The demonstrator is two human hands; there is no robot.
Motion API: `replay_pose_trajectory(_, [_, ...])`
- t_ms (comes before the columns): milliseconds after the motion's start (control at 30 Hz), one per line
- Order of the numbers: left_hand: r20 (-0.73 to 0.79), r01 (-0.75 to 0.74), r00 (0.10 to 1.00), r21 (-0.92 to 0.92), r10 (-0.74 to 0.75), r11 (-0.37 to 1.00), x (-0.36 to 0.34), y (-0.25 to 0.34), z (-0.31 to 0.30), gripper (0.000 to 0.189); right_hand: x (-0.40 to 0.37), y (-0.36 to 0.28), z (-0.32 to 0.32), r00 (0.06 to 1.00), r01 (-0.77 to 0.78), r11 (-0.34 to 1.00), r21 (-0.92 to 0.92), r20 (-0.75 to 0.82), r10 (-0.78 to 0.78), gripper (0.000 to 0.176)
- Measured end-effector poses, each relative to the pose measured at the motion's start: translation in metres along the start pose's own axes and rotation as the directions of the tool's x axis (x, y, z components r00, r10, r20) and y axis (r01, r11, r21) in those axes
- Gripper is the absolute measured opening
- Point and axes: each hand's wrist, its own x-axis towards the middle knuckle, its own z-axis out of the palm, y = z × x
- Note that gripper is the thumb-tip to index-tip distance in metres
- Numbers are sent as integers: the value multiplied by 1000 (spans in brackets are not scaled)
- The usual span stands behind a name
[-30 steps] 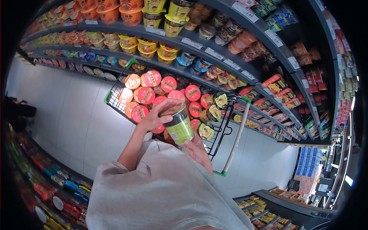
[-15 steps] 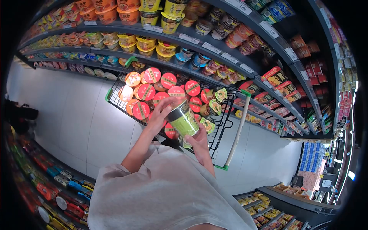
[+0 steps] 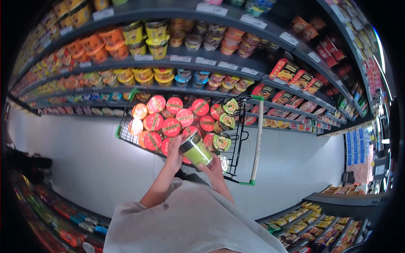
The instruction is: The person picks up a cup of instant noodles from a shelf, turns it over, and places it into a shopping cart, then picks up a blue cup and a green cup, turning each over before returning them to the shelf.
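A green-and-black instant noodle cup point(image 3: 197, 152) lies tilted between my two hands above the near side of the cart. My left hand point(image 3: 174, 152) grips its upper end, and my right hand point(image 3: 213, 167) holds the lower end with the thumb on its side. Beneath them, a black wire shopping cart point(image 3: 241, 143) with green corners carries several cups with red lids point(image 3: 171, 127). Toward the handle end are several cups with green picture lids point(image 3: 227, 122). Parts of the cups right under my hands are hidden.
Shelves point(image 3: 190, 63) of noodle bowls and cups curve along the far side of the cart. The pale cart handle point(image 3: 258, 139) is at the right. Behind me on the right stands a rack of snack packets point(image 3: 303, 225); pale floor tiles point(image 3: 84, 147) run between.
The view has tilted up, so more shelf shows and the cart sits lower. Both hands still hold the green noodle cup, now a little lower in view.
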Motion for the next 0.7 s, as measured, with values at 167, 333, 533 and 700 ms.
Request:
replay_pose_trajectory(167, [32, 35, 999, 214, -43, 976, -14, -10, 20, 46, -21, 12, -25, 996, 68, 997, 46, -66, -65, 70])
replay_pose_trajectory(333, [148, 157, 970, 228, -193, 961, -8, -35, 25, 38, -47, 13, -47, 977, 75, 997, 33, -201, -67, 70])
replay_pose_trajectory(533, [218, 161, 941, 382, -259, 910, -23, -61, 53, 41, -80, 23, -71, 955, 135, 984, 114, -280, -98, 69])
replay_pose_trajectory(700, [233, 70, 930, 648, -285, 758, -35, -74, 66, 45, -104, 15, -89, 941, 163, 969, 186, -325, -96, 73])
